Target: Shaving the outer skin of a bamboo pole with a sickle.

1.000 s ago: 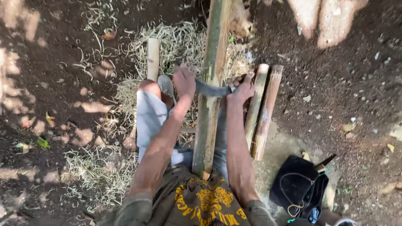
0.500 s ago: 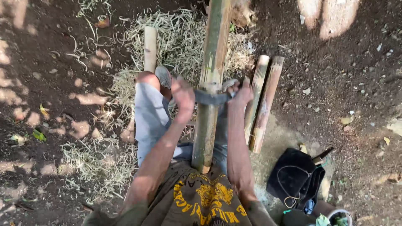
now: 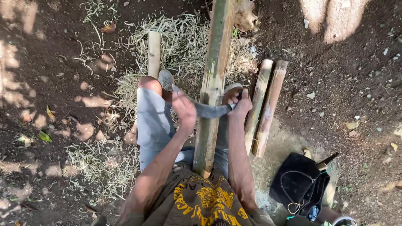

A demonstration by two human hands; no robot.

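Gripping a curved blade (image 3: 211, 111) at both ends, your left hand (image 3: 184, 108) and right hand (image 3: 239, 102) are closing on it so it spans the bamboo pole (image 3: 213, 83) between them. You are keeping the pole braced between your legs, steadying it beneath the blade.

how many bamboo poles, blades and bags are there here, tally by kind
bamboo poles: 4, one long pole under the hands, one short piece to its left, two short pieces to its right
blades: 1, the blade
bags: 1, the black bag
total: 6
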